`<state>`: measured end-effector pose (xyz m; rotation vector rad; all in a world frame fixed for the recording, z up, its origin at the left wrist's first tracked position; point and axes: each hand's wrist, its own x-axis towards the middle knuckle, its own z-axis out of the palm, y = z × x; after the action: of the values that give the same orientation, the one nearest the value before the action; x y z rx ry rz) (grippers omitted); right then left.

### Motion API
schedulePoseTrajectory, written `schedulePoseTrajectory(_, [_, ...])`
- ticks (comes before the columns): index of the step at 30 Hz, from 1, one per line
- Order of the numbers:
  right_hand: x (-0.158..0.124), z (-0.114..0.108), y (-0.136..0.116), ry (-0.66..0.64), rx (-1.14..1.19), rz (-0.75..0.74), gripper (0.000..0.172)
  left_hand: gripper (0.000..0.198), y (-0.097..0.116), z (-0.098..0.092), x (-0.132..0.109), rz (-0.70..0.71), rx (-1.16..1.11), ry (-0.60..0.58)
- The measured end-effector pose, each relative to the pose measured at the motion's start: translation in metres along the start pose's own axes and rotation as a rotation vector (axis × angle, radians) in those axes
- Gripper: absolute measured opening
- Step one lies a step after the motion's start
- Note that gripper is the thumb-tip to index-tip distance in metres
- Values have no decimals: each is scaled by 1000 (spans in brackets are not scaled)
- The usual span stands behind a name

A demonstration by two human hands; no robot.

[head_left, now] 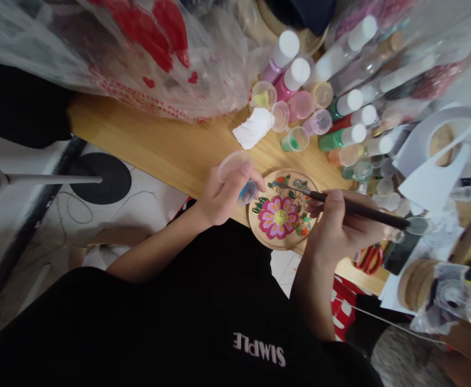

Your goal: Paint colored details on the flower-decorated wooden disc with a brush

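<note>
My left hand (pixel 228 192) is closed around a small clear plastic cup (pixel 248 192) with blue stuff inside, its round lid (pixel 234 164) tilted up. The cup sits at the left rim of a round wooden disc (pixel 286 244) bearing a pink flower (pixel 278 216), green leaves and small orange blooms with gold outlines. Between the fingers of my right hand (pixel 338 223) is a dark-handled tool (pixel 360 209) with a thin metal shaft, perhaps a palette knife. Its tip hovers over or touches the upper part of the pattern; I cannot tell which.
Beyond the disc stand several white-capped bottles (pixel 287 48) and lidded cups, one holding green paint (pixel 294 141). A crumpled white tissue (pixel 254 128) lies nearby. A large plastic bag (pixel 158 64) covers the far left of the wooden table (pixel 138 145). Red-handled scissors (pixel 369 260) rest at right.
</note>
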<state>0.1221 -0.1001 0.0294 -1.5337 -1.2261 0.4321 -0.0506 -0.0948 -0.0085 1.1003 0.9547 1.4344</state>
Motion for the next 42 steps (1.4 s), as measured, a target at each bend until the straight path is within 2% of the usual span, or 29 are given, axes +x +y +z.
schedulePoseTrajectory(9, [0,-1,2,-49,16,-19,16,73,3,0,0,-41,4,-3])
schedulePoseTrajectory(18, [-1,-7,15,-54,-27,-77,30,72,2,-1,-1,-61,14,-6])
schedulePoseTrajectory(25, [-3,-8,11,-60,-52,-87,28,67,1,-3,-1,-37,0,-31])
schedulePoseTrajectory(29, [-4,-8,8,-59,-57,-69,26,65,2,-2,-1,-69,11,-37])
schedulePoseTrajectory(34, [-5,-10,4,-67,-42,-46,23,67,0,-1,-1,-79,13,-4])
schedulePoseTrajectory(38, [-4,-11,0,-13,-18,3,20,65,-2,-1,-1,-40,11,5])
schedulePoseTrajectory(42, [3,-13,-1,59,120,65,14,66,0,0,0,-36,26,19])
